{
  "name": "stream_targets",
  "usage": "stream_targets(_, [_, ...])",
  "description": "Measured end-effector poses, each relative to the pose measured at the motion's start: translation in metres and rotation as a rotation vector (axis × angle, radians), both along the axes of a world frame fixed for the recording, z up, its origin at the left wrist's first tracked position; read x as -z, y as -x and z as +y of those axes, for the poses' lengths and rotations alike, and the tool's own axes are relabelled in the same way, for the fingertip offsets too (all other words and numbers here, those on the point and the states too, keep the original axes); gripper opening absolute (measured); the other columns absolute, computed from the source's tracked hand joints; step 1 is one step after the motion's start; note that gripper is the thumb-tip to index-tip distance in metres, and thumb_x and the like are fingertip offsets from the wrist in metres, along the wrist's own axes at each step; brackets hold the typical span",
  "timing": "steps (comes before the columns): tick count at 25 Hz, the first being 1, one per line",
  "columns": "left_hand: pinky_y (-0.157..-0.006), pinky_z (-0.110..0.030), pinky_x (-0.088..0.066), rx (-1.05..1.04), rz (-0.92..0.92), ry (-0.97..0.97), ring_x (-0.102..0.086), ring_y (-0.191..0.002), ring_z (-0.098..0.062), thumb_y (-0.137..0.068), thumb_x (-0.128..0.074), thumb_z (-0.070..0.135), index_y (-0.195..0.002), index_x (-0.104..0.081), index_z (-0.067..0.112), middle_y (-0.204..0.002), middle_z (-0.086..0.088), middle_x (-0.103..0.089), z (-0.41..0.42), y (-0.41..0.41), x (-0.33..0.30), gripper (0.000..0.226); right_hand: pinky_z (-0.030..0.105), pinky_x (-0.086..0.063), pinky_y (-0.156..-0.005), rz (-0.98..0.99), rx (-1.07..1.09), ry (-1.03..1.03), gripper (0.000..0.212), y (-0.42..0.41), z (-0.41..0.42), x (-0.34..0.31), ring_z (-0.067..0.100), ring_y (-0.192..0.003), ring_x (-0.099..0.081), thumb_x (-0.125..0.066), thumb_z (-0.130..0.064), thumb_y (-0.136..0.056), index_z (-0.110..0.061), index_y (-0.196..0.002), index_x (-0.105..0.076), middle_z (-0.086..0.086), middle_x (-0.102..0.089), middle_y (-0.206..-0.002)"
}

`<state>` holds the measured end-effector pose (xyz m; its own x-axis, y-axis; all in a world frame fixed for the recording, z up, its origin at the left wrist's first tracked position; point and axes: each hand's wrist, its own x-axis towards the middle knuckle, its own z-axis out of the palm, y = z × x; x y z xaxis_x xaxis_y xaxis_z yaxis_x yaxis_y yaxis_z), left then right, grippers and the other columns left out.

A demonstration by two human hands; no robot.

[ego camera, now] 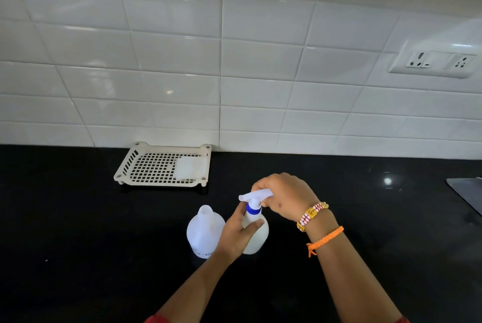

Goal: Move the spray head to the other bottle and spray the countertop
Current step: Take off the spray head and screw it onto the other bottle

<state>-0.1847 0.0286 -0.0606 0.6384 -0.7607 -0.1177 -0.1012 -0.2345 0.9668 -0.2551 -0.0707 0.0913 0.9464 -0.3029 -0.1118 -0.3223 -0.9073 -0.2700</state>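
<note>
Two pale plastic bottles standing upright and just beside each other on a black countertop [78,231], near the middle of the view. Right-hand bottle [257,238] fitted with a white spray head [254,196] on a blue collar [253,209], nozzle pointing left. Left-hand bottle [204,231] open at the neck, no cap on it, faint print low on its front too small to read. Left hand [238,235] wrapped around the shoulder of the right-hand bottle, thumb pressed across its front, fingers curled round the far side and mostly hidden. Right hand [284,196] cupped over the rear of the spray head, fingers bunched close around it; seemingly gripping the top, though exact finger placement hidden behind the knuckles. Beaded bracelet [311,214] and orange thread band [326,239] on the right wrist. Farther back and to the left, a cream perforated tray [146,166] against the wall, with a pale translucent block [189,167] lying at its right end. White tiled wall [234,62] behind the counter, a socket plate [435,62] at upper right. Grey flat edge [467,192] just entering at the far right, not identifiable.
</note>
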Motion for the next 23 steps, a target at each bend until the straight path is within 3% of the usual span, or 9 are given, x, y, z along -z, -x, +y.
stream_targets(4, [-0.1, -0.025, -0.042, 0.001, -0.015, 0.0, -0.054, -0.112, -0.003, -0.088, -0.059, 0.031, -0.124, -0.042, 0.041, -0.118, 0.016, -0.059, 0.001, 0.0, 0.004, 0.041, 0.026, -0.042, -0.066, 0.082, 0.053, 0.15, 0.023, -0.011, 0.013, -0.003, 0.021, -0.08, -0.058, -0.06, -0.019, -0.086, -0.016, -0.107, -0.066, 0.006, -0.068, -0.097])
stream_targets(6, [-0.101, -0.031, -0.045, -0.014, -0.035, -0.004, -0.056, -0.112, -0.008, -0.089, -0.059, 0.03, -0.125, -0.042, 0.033, -0.118, 0.012, -0.06, 0.001, 0.002, 0.002, 0.04, 0.028, -0.043, -0.064, 0.102, 0.101, 0.199, 0.02, -0.015, 0.018, -0.005, 0.021, -0.073, -0.053, -0.061, -0.024, -0.086, -0.01, -0.1, -0.064, 0.005, -0.062, -0.079])
stream_targets(10, [-0.085, -0.012, -0.045, -0.076, -0.085, 0.032, -0.056, -0.102, -0.003, -0.09, -0.058, 0.022, -0.123, -0.025, 0.038, -0.11, 0.022, -0.054, -0.001, 0.015, -0.01, 0.05, 0.029, -0.046, -0.063, 0.134, 0.274, 0.113, 0.016, -0.029, 0.035, -0.005, 0.021, -0.072, -0.053, -0.06, -0.026, -0.086, -0.011, -0.09, -0.06, 0.001, -0.047, -0.065])
stream_targets(13, [-0.083, -0.013, -0.043, -0.126, -0.028, 0.098, -0.057, -0.1, -0.002, -0.092, -0.053, 0.021, -0.111, -0.037, 0.045, -0.103, 0.022, -0.059, -0.001, 0.015, -0.01, 0.034, 0.033, -0.047, -0.071, 0.179, 0.255, -0.075, 0.022, -0.03, 0.02, -0.01, 0.028, -0.088, -0.06, -0.054, -0.031, -0.089, -0.01, -0.084, -0.061, 0.006, -0.059, -0.078])
stream_targets(14, [-0.085, -0.018, -0.043, -0.114, -0.008, 0.104, -0.057, -0.1, -0.002, -0.093, -0.052, 0.024, -0.109, -0.041, 0.045, -0.101, 0.018, -0.061, -0.002, 0.013, -0.008, 0.029, 0.035, -0.046, -0.08, 0.191, 0.172, -0.079, 0.022, -0.024, 0.009, -0.014, 0.03, -0.105, -0.058, -0.05, -0.028, -0.092, -0.012, -0.096, -0.064, 0.009, -0.064, -0.098])
stream_targets(16, [-0.086, -0.019, -0.042, -0.071, 0.028, 0.105, -0.056, -0.1, 0.005, -0.095, -0.049, 0.026, -0.108, -0.043, 0.048, -0.102, 0.021, -0.062, 0.0, 0.012, -0.009, 0.026, 0.043, -0.035, -0.104, 0.211, -0.073, 0.044, 0.046, -0.013, -0.01, -0.023, 0.027, -0.138, -0.03, -0.046, -0.009, -0.09, -0.025, -0.134, -0.049, 0.003, -0.041, -0.146])
stream_targets(17, [-0.086, -0.015, -0.043, -0.059, 0.037, 0.107, -0.055, -0.101, 0.011, -0.096, -0.047, 0.024, -0.109, -0.043, 0.05, -0.102, 0.026, -0.061, 0.0, 0.012, -0.01, 0.029, 0.044, -0.031, -0.108, 0.24, -0.193, 0.103, 0.057, -0.009, -0.012, -0.022, 0.024, -0.141, -0.023, -0.049, -0.003, -0.087, -0.031, -0.136, -0.046, -0.002, -0.034, -0.151])
stream_targets(20, [-0.092, -0.011, -0.042, -0.048, 0.075, 0.131, -0.053, -0.104, 0.015, -0.096, -0.047, 0.015, -0.113, -0.04, 0.048, -0.107, 0.03, -0.056, 0.001, 0.012, -0.004, 0.037, 0.038, -0.049, -0.091, 0.212, -0.32, 0.103, 0.036, -0.013, -0.008, -0.004, 0.021, -0.114, -0.056, -0.063, -0.016, -0.081, -0.03, -0.115, -0.066, -0.003, -0.063, -0.122])
stream_targets(23, [-0.094, -0.015, -0.037, -0.062, 0.085, 0.084, -0.051, -0.111, 0.004, -0.092, -0.056, 0.026, -0.118, -0.038, 0.042, -0.114, 0.028, -0.051, 0.003, 0.01, 0.002, 0.036, 0.029, -0.045, -0.065, 0.052, -0.155, 0.15, 0.037, -0.021, -0.003, 0.005, 0.018, -0.082, -0.059, -0.065, -0.041, -0.08, -0.028, -0.114, -0.065, -0.001, -0.07, -0.096])
